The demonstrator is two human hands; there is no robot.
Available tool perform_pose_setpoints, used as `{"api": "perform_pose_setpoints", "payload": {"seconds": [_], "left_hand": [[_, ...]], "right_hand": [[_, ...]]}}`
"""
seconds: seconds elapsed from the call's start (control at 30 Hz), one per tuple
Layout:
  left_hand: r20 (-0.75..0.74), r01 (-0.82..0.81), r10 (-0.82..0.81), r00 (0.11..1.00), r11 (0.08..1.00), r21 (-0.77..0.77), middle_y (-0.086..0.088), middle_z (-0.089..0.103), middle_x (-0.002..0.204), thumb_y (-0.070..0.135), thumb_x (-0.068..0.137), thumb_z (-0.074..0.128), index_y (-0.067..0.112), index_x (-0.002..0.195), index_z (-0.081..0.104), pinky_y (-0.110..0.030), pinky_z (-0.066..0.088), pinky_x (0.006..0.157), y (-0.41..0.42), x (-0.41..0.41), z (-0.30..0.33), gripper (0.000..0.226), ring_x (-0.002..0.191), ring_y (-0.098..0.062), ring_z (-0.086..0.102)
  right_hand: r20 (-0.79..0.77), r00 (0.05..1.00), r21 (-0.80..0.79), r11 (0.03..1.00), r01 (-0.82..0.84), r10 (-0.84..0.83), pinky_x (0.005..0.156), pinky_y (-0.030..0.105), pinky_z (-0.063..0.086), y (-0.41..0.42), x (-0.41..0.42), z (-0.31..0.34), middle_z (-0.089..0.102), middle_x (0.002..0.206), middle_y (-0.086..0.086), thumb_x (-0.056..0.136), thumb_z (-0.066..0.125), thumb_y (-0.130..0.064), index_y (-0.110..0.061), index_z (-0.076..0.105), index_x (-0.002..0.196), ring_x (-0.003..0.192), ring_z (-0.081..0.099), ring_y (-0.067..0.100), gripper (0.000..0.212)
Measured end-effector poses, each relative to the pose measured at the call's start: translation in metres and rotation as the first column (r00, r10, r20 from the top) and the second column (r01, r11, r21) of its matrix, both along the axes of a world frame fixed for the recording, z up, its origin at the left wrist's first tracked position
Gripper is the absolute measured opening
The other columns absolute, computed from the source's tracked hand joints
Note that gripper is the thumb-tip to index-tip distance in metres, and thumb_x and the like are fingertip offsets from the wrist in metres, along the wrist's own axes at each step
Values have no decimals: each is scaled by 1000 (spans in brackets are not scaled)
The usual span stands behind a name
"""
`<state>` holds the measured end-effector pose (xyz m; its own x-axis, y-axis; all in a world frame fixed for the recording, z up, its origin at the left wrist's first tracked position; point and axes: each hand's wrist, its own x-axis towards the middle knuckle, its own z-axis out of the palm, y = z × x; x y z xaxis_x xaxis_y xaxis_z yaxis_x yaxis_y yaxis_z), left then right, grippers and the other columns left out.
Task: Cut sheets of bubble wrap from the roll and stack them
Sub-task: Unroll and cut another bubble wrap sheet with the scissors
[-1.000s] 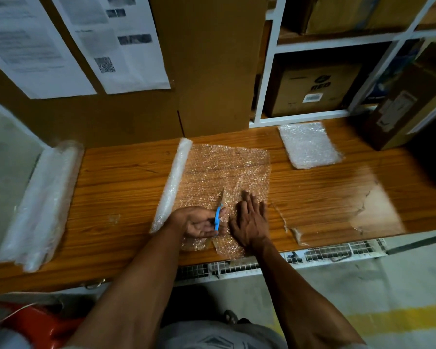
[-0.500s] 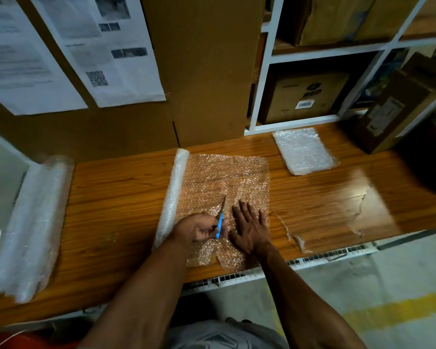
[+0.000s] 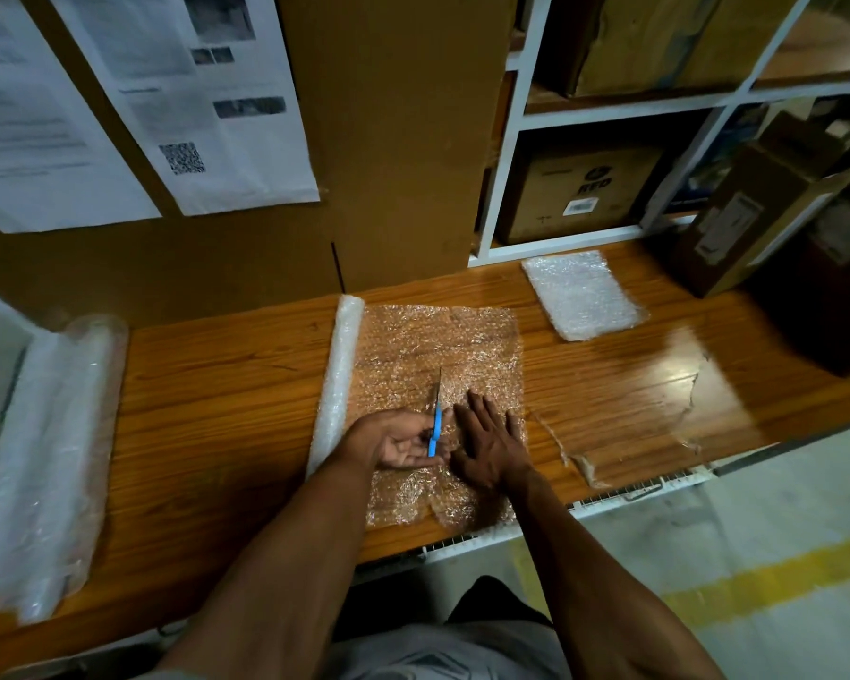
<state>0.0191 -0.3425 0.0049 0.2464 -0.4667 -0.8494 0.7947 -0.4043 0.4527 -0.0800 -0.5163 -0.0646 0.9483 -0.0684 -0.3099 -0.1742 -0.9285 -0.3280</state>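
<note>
A thin roll of bubble wrap (image 3: 338, 380) lies on the wooden table (image 3: 217, 409), with a clear sheet (image 3: 438, 346) unrolled to its right. My left hand (image 3: 398, 439) grips blue-handled scissors (image 3: 435, 424), blades pointing away from me into the sheet. A cut runs from the sheet's near edge up to the blades. My right hand (image 3: 489, 444) presses flat on the sheet just right of the cut. A stack of cut sheets (image 3: 582, 294) lies at the back right.
A big roll of clear wrap (image 3: 45, 463) lies along the table's left end. Cardboard boxes (image 3: 766, 203) stand at the right, a white shelf unit (image 3: 575, 238) with boxes behind. The table's veneer is torn near the front right (image 3: 585, 463).
The scissors and my left hand have moved a little farther away from me along the cut. My right hand has shifted forward with them, still flat on the sheet.
</note>
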Motion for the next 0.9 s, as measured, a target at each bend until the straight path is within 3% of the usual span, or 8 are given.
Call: {"api": "perform_pose_setpoints", "payload": {"seconds": [0.1, 0.23, 0.33, 0.5, 0.57, 0.67, 0.8, 0.9], "left_hand": [[1, -13, 13, 1000, 1000, 11, -18, 72, 116, 38, 93, 71, 4, 122, 63, -34, 63, 80, -2, 4, -2, 46, 100, -25, 72], [47, -46, 45, 998, 999, 22, -16, 69, 115, 23, 99, 67, 15, 116, 69, -30, 64, 67, -7, 10, -6, 19, 89, -22, 72], [69, -69, 67, 995, 997, 29, -15, 69, 101, 14, 100, 63, 9, 108, 70, -22, 58, 50, -12, 13, -9, 11, 82, -21, 71], [64, -105, 103, 993, 994, 17, -15, 64, 88, 9, 101, 59, 0, 93, 65, -13, 50, 43, -21, 15, -19, 14, 79, -17, 68], [51, -106, 105, 993, 994, 9, -16, 63, 85, 9, 102, 57, 1, 92, 64, -13, 50, 43, -21, 16, -15, 15, 64, -14, 70], [7, -87, 87, 996, 996, 13, -11, 70, 78, 10, 104, 54, 5, 94, 66, -13, 51, 45, -22, 19, -12, 16, 58, -9, 69], [-47, -75, 76, 996, 997, 35, -8, 76, 86, 16, 104, 54, 4, 110, 69, -17, 57, 54, -24, 25, -7, 20, 73, -14, 75], [-26, -23, 24, 999, 997, 70, -6, 76, 100, 29, 103, 58, 6, 112, 67, -22, 60, 68, -26, 28, -3, 26, 90, -15, 74]], "right_hand": [[-19, 1000, 1, 1000, -14, 14, 126, 58, -5, -2, 3, 1, -19, 173, 1, 81, 31, -76, -27, 3, 167, 160, -13, 25, 102], [-37, 999, 6, 1000, -30, 30, 125, 63, 5, -7, 10, 7, -15, 174, 0, 80, 52, -72, -28, 3, 166, 161, -4, 31, 109], [-76, 996, 3, 999, -45, 45, 122, 64, 13, -15, 18, 13, -16, 174, -2, 77, 68, -69, -30, -1, 166, 159, 2, 34, 119], [-141, 985, 16, 995, -100, 101, 120, 71, 14, -29, 34, 15, -17, 174, -5, 71, 78, -71, -28, -6, 167, 156, 3, 43, 134], [-167, 977, 8, 991, -131, 130, 120, 71, 12, -34, 40, 16, -13, 175, -4, 72, 78, -72, -26, -4, 167, 155, 2, 47, 134], [-107, 984, -31, 988, -148, 144, 117, 63, 26, -41, 50, 23, 9, 175, -3, 75, 66, -77, -26, 23, 164, 149, 21, 44, 111], [94, 986, -114, 985, -127, 138, 105, 46, 35, -45, 63, 32, 44, 153, 0, 96, 59, -56, -28, 50, 141, 135, 36, 34, 54], [56, 992, -88, 990, -110, 115, 112, 52, 35, -48, 72, 31, 39, 152, 7, 90, 68, -47, -25, 39, 148, 140, 33, 35, 69]]}}
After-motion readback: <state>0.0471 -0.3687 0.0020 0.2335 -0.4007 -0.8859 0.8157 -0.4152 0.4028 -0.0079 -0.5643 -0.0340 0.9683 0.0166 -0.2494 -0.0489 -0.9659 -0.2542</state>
